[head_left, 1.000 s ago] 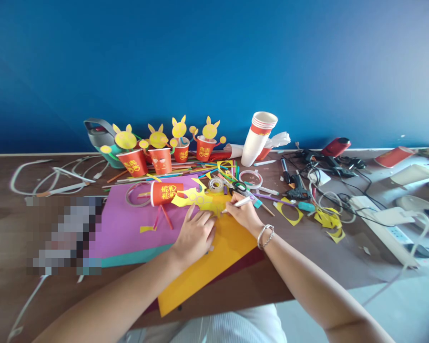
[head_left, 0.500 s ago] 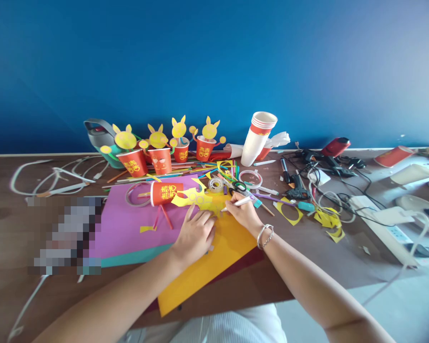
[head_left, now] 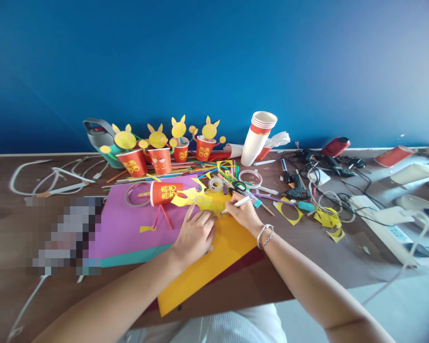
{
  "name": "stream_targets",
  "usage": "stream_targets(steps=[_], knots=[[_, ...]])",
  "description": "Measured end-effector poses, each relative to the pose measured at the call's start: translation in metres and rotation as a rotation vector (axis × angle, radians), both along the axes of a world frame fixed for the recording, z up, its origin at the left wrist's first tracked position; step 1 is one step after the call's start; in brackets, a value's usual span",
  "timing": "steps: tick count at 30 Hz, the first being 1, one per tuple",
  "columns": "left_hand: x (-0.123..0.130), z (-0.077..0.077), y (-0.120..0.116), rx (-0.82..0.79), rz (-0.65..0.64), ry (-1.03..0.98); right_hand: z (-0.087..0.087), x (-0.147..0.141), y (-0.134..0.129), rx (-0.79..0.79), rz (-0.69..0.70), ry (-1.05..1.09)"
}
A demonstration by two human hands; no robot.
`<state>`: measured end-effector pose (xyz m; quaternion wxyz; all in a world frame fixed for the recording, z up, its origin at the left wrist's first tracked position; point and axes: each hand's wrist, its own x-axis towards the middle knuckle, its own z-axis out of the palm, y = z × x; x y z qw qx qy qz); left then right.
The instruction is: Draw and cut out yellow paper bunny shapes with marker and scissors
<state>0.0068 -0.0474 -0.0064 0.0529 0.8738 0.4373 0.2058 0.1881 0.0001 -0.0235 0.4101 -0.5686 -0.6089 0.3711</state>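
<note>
- The step in hand looks like marking or drawing on the yellow sheet (head_left: 218,257), which lies slantwise between the person's arms, overlapping the purple sheet (head_left: 125,224) and reaching down near the desk's front edge.
- The right hand (head_left: 243,214) is closed in a writing grip around a white pen (head_left: 242,202), slanted with its tip toward the sheet.
- The left hand (head_left: 196,232) lies palm down on the yellow paper, fingers partly spread and slightly curled, gripping nothing; it appears to be steadying the sheet.
- Faint rounded outlines (head_left: 199,200) show just beyond the left fingers; the tip's work is too small and soft to read, so whether it touches the paper at this instant cannot be told.
- Carrying the line on would call for a light, controlled turn of the pen, with the left hand's pressure holding the paper flat.
- Close beyond the hands lie a red cup (head_left: 164,193) on its side, a tape roll (head_left: 215,184) and scissors (head_left: 240,186), so elbow room there seems tight.
</note>
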Motion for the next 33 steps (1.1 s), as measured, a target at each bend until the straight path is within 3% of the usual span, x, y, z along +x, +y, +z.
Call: stream_targets(steps=[7,11,16,20,25,27,31,33], knots=[[0.0,-0.002,0.0,0.017,-0.002,0.001,0.007,0.001,0.0,-0.11,-0.023,0.215],[0.0,-0.002,0.0,0.017,-0.005,0.004,0.012,0.003,-0.003,-0.08,-0.013,0.307],[0.001,-0.001,-0.002,-0.005,-0.05,0.005,0.017,0.003,-0.011,0.177,0.014,0.002],[0.003,-0.003,-0.005,-0.01,-0.118,0.008,0.016,0.001,-0.014,0.379,0.168,-0.267],[0.003,-0.001,-0.01,0.023,-0.268,-0.047,0.014,0.002,-0.015,0.418,0.32,-0.414],[0.001,0.002,-0.009,0.058,-0.191,-0.083,0.015,0.004,-0.014,0.439,0.382,-0.451],[-0.005,0.004,-0.001,0.137,0.17,-0.034,0.02,0.01,-0.014,0.428,0.468,-0.505],[-0.006,0.004,0.002,0.147,0.259,0.038,0.023,0.013,-0.015,0.392,0.495,-0.518]])
